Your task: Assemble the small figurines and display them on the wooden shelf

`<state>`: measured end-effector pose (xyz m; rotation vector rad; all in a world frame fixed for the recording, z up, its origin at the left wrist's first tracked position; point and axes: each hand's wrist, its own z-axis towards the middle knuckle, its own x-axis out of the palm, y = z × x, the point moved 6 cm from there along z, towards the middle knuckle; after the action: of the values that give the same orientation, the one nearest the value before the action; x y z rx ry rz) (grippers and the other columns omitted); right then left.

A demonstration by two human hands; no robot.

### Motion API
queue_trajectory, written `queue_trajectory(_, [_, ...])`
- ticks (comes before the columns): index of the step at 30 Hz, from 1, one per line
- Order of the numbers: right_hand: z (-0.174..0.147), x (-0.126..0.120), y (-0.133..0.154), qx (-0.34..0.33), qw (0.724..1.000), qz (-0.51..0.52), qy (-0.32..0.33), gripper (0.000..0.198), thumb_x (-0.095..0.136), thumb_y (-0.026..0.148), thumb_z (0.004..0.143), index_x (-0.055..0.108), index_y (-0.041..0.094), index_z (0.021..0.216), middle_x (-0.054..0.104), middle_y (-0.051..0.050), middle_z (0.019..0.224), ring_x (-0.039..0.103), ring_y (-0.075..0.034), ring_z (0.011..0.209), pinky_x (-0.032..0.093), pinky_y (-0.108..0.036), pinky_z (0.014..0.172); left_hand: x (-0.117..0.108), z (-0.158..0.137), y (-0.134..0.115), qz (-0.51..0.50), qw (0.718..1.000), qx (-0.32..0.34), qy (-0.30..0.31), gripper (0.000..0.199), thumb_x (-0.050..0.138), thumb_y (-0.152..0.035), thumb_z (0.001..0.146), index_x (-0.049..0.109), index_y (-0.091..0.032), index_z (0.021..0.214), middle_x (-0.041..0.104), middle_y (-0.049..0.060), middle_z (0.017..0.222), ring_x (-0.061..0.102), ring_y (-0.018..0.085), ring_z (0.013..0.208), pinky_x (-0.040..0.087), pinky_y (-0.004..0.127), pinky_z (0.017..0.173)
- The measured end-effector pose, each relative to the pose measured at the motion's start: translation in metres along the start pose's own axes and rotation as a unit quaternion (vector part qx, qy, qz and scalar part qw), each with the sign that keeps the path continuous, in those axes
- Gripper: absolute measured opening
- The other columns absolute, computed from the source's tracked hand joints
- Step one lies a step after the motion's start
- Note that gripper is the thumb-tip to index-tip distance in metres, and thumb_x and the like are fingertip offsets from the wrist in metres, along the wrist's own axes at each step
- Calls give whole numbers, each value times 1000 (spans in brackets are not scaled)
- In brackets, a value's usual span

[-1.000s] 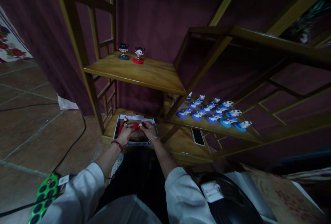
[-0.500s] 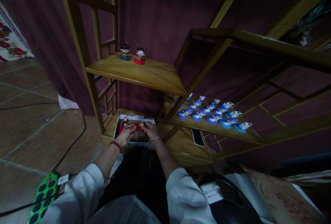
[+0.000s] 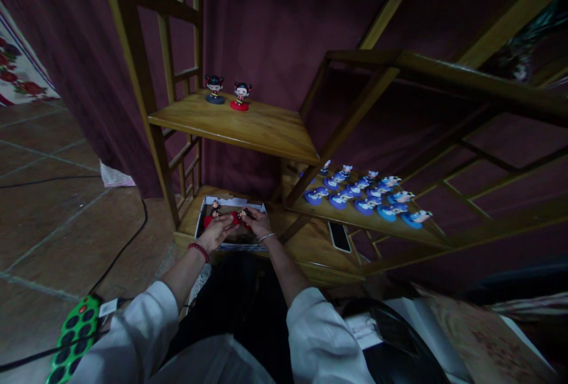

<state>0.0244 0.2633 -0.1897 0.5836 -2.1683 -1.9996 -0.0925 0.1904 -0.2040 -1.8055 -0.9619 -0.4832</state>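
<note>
Both my hands are over a shallow white cardboard box on the low wooden shelf. My right hand is closed on a small black-haired figurine, held lying over. My left hand is closed at the same figurine's red round base, fingertips against it. More figurines with black hair and red parts lie in the box's left side, partly hidden by my left hand. Two similar figurines stand on the shelf above: one on a dark base, one on a red base.
Several blue and purple figurines stand in rows on the right shelf. A phone lies on the low shelf. Wooden posts and the upper shelf frame the space. A green power strip with cables lies on the floor at left.
My hands stay over the box with the same figurine between them. My right hand shifts only very slightly; the shelves and standing figurines are unchanged.
</note>
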Motion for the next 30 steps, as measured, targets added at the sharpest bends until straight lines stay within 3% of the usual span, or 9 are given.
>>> queue_trajectory(5, [2,2,4,-25,1000,11,15,27,61,25,64,65,22,91,66,1,85,60,-12,74,48,-24,68,1,1,1,-7,1000,-2,16,7,57,-5,76,62,-8,72,67,7,74,64,12,74,51,32,84])
queue_trajectory(11, [2,3,8,-22,1000,0,20,26,61,27,65,65,22,91,67,2,83,60,-12,72,49,-26,70,0,2,0,-15,1000,-1,9,12,53,-5,79,61,-9,70,66,6,74,63,11,74,51,32,85])
queue_trajectory(18, [-1,3,23,-84,991,-107,14,22,58,24,68,66,23,89,66,3,78,60,-12,73,47,-25,76,1,0,1,-19,1000,-5,3,13,51,-5,80,59,-9,70,66,6,73,63,11,73,51,33,85])
queue_trajectory(30, [-22,12,55,-154,909,-388,-22,16,57,20,73,64,22,87,67,-2,82,60,-15,77,45,-25,74,1,0,0,45,998,-4,-33,16,51,-3,79,57,-9,65,66,7,69,64,14,71,53,34,79])
